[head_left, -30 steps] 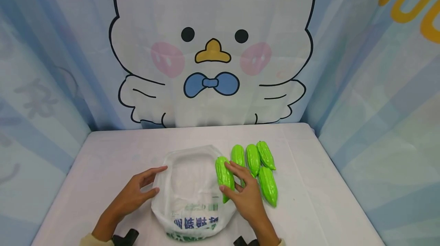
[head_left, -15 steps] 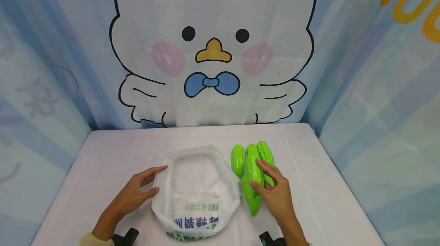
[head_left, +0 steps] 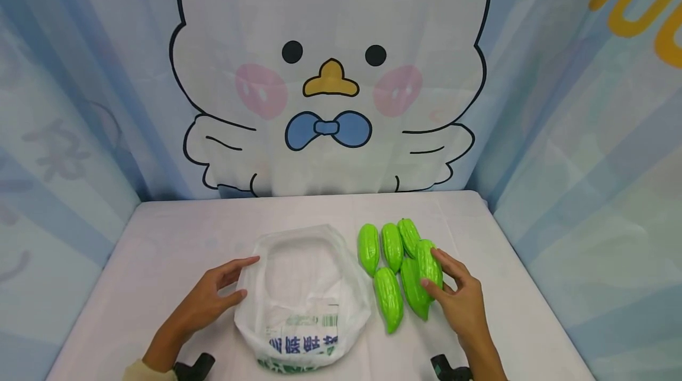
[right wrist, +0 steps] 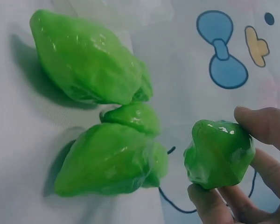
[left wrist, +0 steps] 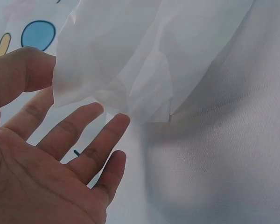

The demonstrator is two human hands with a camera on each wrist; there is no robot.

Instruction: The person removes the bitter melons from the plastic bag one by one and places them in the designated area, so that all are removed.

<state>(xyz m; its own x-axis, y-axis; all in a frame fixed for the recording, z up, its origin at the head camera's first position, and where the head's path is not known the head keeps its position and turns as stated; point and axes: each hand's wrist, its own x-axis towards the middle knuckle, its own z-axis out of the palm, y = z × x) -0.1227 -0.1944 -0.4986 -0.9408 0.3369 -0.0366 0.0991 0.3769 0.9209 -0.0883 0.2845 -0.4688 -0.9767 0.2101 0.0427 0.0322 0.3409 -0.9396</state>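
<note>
My right hand (head_left: 458, 298) pinches a bumpy green toy bitter melon (head_left: 427, 265) between thumb and fingers. In the right wrist view this held melon (right wrist: 219, 154) shows end-on, apart from the others. Several more bitter melons (head_left: 389, 300) lie in a cluster just left of that hand. A white plastic bag (head_left: 303, 310) with blue and green print stands to their left, its mouth facing up. At its left rim my left hand (head_left: 213, 295) has spread fingers; in the left wrist view the tips of two digits are hidden behind the bag's edge (left wrist: 112, 60).
A white cloth covers the table (head_left: 511, 333). Behind it hangs a curtain (head_left: 330, 162) printed with a cartoon bird, and blue patterned curtains (head_left: 597, 162) flank both sides. Each wrist carries a black device (head_left: 196, 367).
My right hand has moved right with the bitter melon, from over the bag's right rim to the right side of the cluster. The left hand and the bag stay in place.
</note>
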